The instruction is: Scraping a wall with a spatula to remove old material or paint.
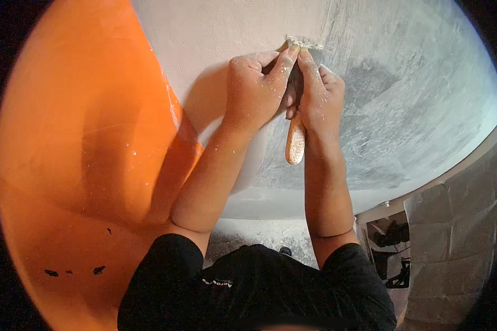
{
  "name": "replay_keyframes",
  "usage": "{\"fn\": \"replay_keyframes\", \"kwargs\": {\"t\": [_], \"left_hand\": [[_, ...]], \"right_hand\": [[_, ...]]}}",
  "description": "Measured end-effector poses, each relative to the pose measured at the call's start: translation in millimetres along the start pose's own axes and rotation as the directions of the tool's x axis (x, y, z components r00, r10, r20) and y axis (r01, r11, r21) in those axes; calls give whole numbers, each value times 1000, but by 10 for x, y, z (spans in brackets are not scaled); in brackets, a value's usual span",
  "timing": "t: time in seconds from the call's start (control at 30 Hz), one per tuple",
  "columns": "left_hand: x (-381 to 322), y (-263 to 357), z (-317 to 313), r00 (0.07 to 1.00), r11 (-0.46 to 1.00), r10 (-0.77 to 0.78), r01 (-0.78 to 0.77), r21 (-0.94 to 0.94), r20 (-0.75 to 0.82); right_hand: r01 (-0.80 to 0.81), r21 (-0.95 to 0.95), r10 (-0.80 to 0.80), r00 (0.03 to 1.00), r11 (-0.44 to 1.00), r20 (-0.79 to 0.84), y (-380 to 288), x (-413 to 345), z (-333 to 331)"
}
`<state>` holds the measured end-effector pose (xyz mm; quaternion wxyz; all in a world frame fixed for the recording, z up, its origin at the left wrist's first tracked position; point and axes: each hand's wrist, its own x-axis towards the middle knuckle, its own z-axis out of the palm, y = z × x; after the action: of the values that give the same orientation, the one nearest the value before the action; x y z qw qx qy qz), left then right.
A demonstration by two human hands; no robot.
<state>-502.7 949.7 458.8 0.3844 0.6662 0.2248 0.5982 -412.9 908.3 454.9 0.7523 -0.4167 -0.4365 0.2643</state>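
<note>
A putty knife with a worn wooden handle [295,142] is held in both of my hands, its handle pointing down between my wrists. My left hand [256,87] and my right hand [325,93] pinch the metal blade [316,54] from either side, thumbs side by side near its edge. Pale residue coats that edge. Directly behind the blade is a whitish wall surface [215,33]; whether the edge touches it I cannot tell. To the right spreads a grey, streaky smoothed area [389,120]. White flecks dot both hands and forearms.
Left of the pale surface runs an orange painted area [58,107] with white specks and a few dark marks. Speckled floor [265,233] shows below my arms, with a dark shoe tip [285,251]. At lower right, a creased grey-brown sheet [451,240] hangs beside dark objects [391,256].
</note>
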Motion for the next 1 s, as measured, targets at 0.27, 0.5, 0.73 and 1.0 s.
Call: {"fn": "replay_keyframes", "kwargs": {"t": [0.27, 0.5, 0.73, 1.0], "left_hand": [[4, 113, 7, 997, 989, 65, -58, 133, -51], [36, 69, 22, 1000, 999, -7, 6, -37, -27], [4, -15, 46, 1000, 992, 12, -16, -125, -28], [51, -166, 85, 999, 978, 14, -21, -205, -34]], "right_hand": [[40, -9, -40, 999, 999, 10, 12, 59, -3], [-25, 2, 25, 998, 1000, 49, -55, 71, -16], [0, 6, 0, 999, 1000, 53, -6, 56, -13], [-5, 8, 4, 999, 1000, 34, 25, 61, -4]]}}
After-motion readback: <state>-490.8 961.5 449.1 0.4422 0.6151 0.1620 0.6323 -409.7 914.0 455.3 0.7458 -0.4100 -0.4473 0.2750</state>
